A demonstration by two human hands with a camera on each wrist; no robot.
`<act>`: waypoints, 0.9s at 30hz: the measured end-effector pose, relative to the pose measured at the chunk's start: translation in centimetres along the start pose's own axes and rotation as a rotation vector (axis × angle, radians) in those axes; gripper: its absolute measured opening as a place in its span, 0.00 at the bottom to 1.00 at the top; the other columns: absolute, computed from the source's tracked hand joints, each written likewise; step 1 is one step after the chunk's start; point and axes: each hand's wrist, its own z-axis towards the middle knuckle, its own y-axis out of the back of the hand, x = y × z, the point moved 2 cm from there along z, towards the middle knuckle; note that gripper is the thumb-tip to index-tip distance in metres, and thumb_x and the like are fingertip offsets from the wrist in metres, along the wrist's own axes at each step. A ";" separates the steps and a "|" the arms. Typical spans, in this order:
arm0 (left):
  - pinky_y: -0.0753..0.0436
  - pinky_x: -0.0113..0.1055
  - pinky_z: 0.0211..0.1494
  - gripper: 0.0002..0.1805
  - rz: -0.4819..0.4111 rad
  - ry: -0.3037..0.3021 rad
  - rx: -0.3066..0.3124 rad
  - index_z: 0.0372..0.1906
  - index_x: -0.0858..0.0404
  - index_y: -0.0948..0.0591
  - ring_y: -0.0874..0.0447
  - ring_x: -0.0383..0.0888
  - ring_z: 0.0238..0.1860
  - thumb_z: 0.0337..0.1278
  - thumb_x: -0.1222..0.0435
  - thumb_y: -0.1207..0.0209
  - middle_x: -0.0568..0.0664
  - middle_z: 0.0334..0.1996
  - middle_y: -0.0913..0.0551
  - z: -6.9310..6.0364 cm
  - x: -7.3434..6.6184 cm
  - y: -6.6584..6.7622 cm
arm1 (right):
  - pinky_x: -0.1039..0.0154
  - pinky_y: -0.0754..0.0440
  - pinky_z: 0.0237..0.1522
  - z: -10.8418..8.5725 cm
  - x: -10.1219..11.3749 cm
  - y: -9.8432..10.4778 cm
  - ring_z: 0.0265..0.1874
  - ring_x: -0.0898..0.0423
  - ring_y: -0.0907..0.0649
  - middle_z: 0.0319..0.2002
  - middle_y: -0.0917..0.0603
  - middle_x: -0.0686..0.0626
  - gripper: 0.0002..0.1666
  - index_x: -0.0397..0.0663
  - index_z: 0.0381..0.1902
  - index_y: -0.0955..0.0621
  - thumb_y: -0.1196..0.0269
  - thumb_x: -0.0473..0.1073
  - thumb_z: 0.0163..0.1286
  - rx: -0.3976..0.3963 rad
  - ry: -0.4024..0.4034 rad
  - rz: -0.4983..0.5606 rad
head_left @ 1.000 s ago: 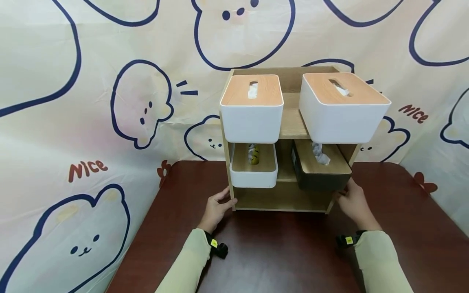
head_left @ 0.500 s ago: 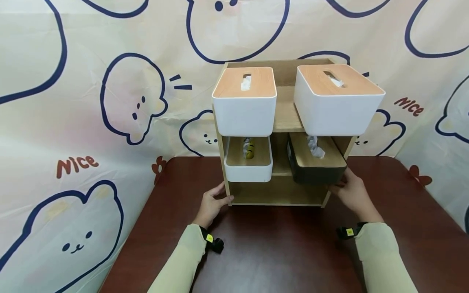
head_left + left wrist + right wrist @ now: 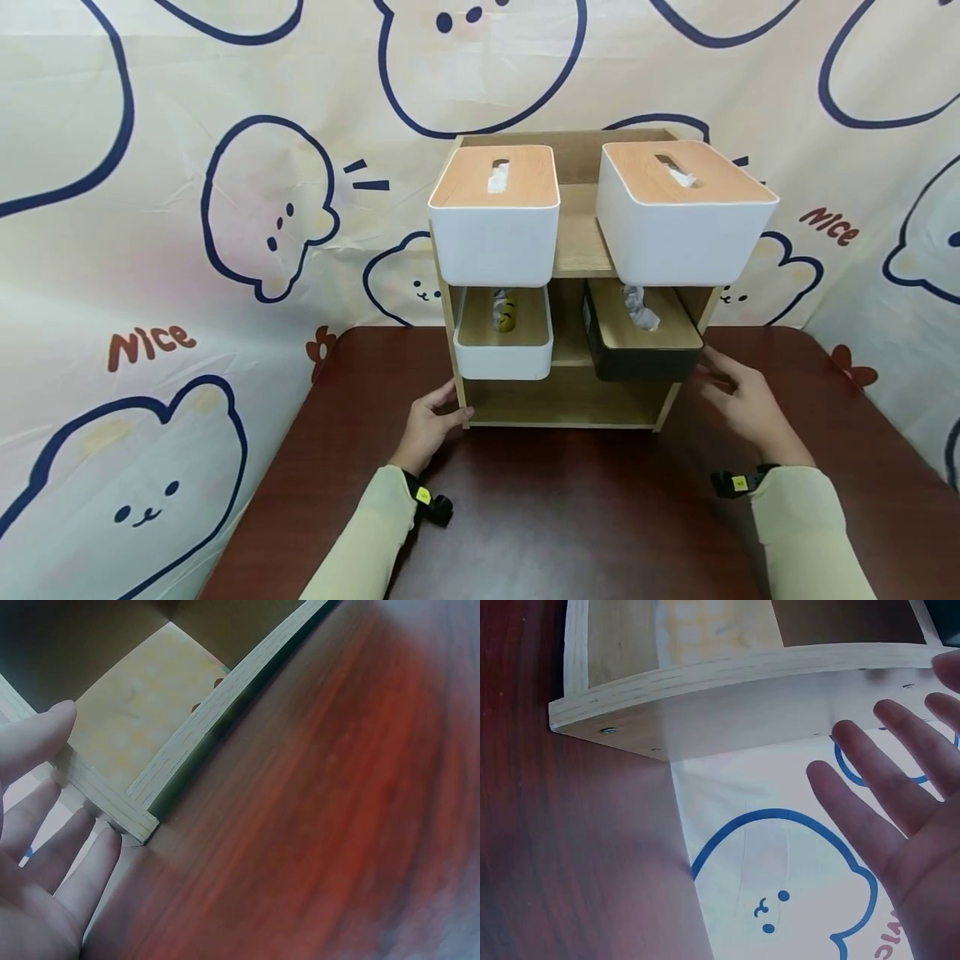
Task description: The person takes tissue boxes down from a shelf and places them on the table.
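Note:
A light wooden shelf (image 3: 562, 404) stands on the table in the head view. My left hand (image 3: 423, 429) pinches the lower front edge of its left side panel. In the left wrist view the thumb (image 3: 45, 735) lies on the inner side and the fingers on the outer. My right hand (image 3: 750, 412) is beside the right side panel; the right wrist view has its fingers (image 3: 870, 817) straight, apart from the panel's outer face. The shelf bears two white boxes with wooden lids (image 3: 493, 242) (image 3: 675, 242), a white tray (image 3: 502, 362) and a dark green tissue box (image 3: 648, 364).
A brown wooden table (image 3: 555, 517) lies under the shelf. Behind it hangs a cream cloth (image 3: 285, 50) with blue bear outlines. A small yellow-and-black figure (image 3: 503, 312) stands in the white tray. The upper boxes and the green box jut past the shelf's front.
My right hand has moved away from the shelf's right panel, outward to the right. My left hand keeps its hold. The head view has shifted slightly.

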 end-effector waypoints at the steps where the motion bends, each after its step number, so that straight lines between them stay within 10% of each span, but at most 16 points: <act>1: 0.21 0.32 0.47 0.35 -0.002 -0.003 -0.005 0.64 0.58 0.23 0.24 0.51 0.58 0.46 0.70 0.27 0.58 0.54 0.18 -0.1 -0.1 0.1 | 0.82 0.29 0.41 0.1 0.0 0.0 0.47 0.72 0.25 0.57 0.24 0.31 0.33 0.35 0.72 0.37 0.42 0.33 0.71 -0.007 -0.001 0.004; 12: 0.18 0.36 0.43 0.35 -0.053 0.053 0.003 0.65 0.56 0.24 0.24 0.52 0.58 0.47 0.71 0.28 0.58 0.55 0.19 -0.1 0.0 0.1 | 0.81 0.27 0.40 1.4 0.5 0.9 0.45 0.71 0.25 0.56 0.24 0.37 0.34 0.43 0.73 0.36 0.41 0.43 0.73 -0.085 -0.063 0.005; 20: 0.20 0.34 0.46 0.34 -0.038 0.028 0.010 0.64 0.56 0.23 0.25 0.50 0.60 0.47 0.70 0.27 0.56 0.55 0.19 -0.1 0.0 -0.1 | 0.81 0.28 0.45 1.9 1.5 2.5 0.48 0.73 0.22 0.55 0.22 0.62 0.33 0.55 0.72 0.32 0.39 0.39 0.71 -0.163 0.023 0.059; 27: 0.22 0.30 0.48 0.35 -0.041 0.039 0.024 0.65 0.60 0.25 0.27 0.51 0.61 0.49 0.72 0.29 0.58 0.57 0.21 0.0 -0.1 0.1 | 0.81 0.28 0.44 2.4 2.0 3.2 0.48 0.72 0.21 0.59 0.20 0.50 0.35 0.64 0.72 0.33 0.37 0.42 0.70 -0.194 0.005 0.042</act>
